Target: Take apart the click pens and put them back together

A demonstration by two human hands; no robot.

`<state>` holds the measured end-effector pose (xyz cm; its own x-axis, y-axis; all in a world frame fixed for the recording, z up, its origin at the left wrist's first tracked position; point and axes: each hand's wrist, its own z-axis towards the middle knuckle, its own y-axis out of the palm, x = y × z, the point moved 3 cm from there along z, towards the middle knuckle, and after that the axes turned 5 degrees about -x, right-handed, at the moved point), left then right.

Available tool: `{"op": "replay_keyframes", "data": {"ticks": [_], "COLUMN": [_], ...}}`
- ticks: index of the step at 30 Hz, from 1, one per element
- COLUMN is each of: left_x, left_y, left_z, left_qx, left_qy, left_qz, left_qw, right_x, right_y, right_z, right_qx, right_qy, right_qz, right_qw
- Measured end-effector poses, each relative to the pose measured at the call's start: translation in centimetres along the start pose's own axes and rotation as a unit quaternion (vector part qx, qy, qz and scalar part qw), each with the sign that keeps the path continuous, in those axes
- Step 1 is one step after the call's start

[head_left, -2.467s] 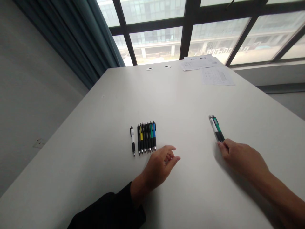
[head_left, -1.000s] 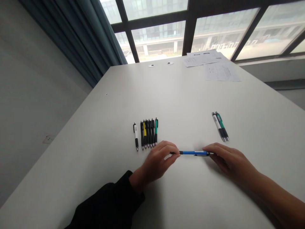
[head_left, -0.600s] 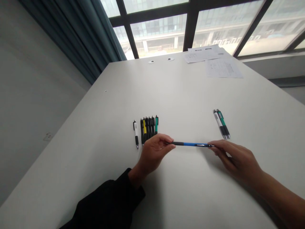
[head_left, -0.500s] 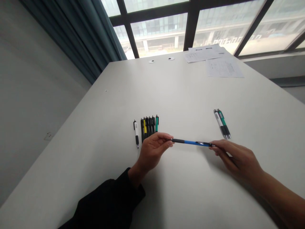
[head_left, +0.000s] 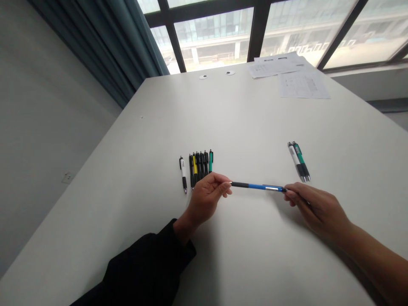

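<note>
A blue pen (head_left: 257, 186) with a dark grip is held nearly level above the table between my two hands. My left hand (head_left: 208, 195) pinches its tip end, and my right hand (head_left: 314, 208) pinches its clicker end. Just beyond my left hand lies a row of several pens, mostly black, with a yellow pen (head_left: 195, 165) among them and a green pen (head_left: 211, 160) at the row's right end. My left hand hides the lower part of this row. Left of it, slightly apart, is a white pen (head_left: 182, 172) with a black grip.
Past my right hand, a second white pen (head_left: 295, 157) and a second green pen (head_left: 300, 158) lie side by side. Printed papers (head_left: 302, 83) rest at the far right of the white table (head_left: 236, 123), near two cable-hole covers (head_left: 230, 73). A window and a dark curtain (head_left: 105, 46) stand behind.
The blue pen has rolled about its length between my fingers, so its clip now faces differently. My hands have barely moved, and the whole view has shifted slightly.
</note>
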<state>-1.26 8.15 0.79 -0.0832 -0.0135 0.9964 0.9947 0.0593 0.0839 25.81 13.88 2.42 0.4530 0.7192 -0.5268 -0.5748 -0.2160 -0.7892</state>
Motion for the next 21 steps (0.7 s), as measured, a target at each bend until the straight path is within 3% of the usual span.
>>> {"op": "replay_keyframes", "data": {"ticks": [10,21], "left_x": [-0.10,0.08], "left_y": [0.01,-0.15], "left_z": [-0.11,-0.44], "left_qx": [-0.007,-0.021], "left_qy": [0.005,0.021], "left_qz": [0.030,0.118], "left_qw": [1.000,0.993], "right_x": [0.46,0.06], "right_y": [0.39,0.27], "right_z": [-0.08,0.06], "right_qx": [-0.014,-0.022], "right_qy": [0.032,0.014], "right_qz": [0.011,0.006], "right_qw": [0.999,1.000]}}
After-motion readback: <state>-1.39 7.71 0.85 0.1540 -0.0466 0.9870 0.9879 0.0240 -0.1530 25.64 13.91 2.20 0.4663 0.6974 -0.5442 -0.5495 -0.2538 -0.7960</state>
